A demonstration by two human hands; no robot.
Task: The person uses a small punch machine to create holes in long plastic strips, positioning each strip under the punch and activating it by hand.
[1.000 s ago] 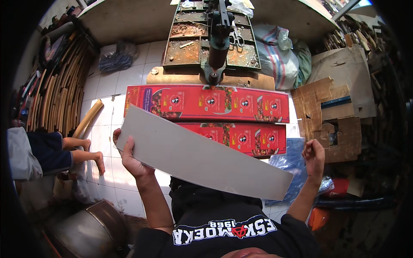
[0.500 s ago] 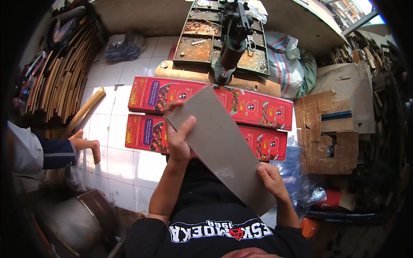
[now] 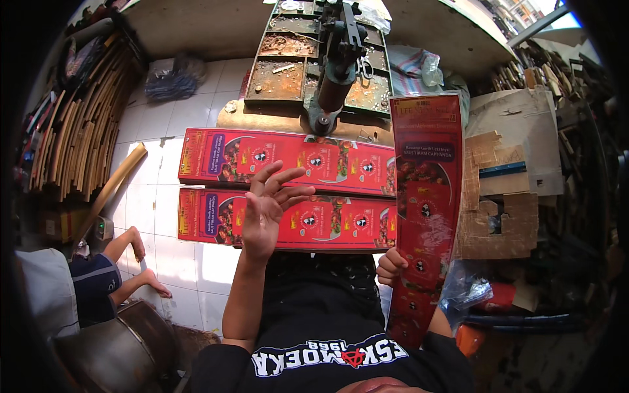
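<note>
A floor [image 3: 173, 229] of white tiles is lit in patches by bright daylight. At the left, a row of thin boards [image 3: 85, 124] is propped on edge, with a tan tube [image 3: 118, 183] slanted beside it; a metal drum [image 3: 124, 334] and the bare legs [image 3: 131, 281] of another person are seen lower down. Torn cardboard [image 3: 468, 229] is leaned at the right, near a striped sack [image 3: 405, 72]. A dark press [image 3: 334, 85] is set at the far side of a wooden bench [image 3: 262, 119], and behind it a tray [image 3: 278, 77] is divided into rusty compartments strewn with small bits. Two long red panels, the far panel [image 3: 334, 160] and the near panel [image 3: 354, 221], are laid side by side in front of the press. A third, the held panel [image 3: 426, 170], is kept upright at their right end, its left edge gripped by the right hand [image 3: 393, 266]. It is flat, narrow and glossy, printed in red with a purple label, food pictures and round emblems, and glare is caught on its lower half. The left hand [image 3: 262, 219] is held open above the two panels, palm showing, fingers spread, with nothing grasped.
</note>
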